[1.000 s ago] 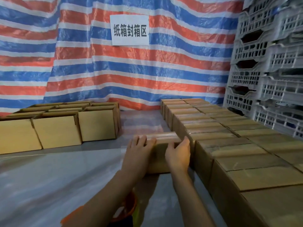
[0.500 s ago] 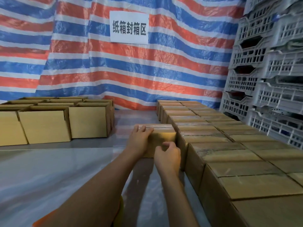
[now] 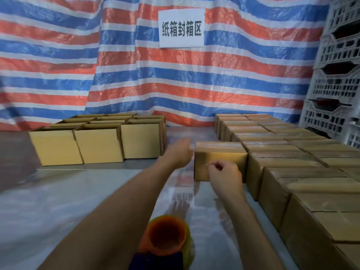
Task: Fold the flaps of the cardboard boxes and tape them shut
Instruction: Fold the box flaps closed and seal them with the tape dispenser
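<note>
Partly blurred left hand (image 3: pixel 179 152) beside box (image 3: pixel 220 159)

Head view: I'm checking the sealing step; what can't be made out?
Left hand: motion-blurred, finger pose unclear.
Right hand: whether it pinches anything, too small; it hides part of the taped box.
Tape dispenser: blurred, cut off by the bottom edge.
Open boxes: insides hidden by their walls.

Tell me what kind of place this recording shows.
Probably a warehouse carton-sealing station: the wall sign reads "carton sealing area", with rows of taped boxes right and open boxes left.
</note>
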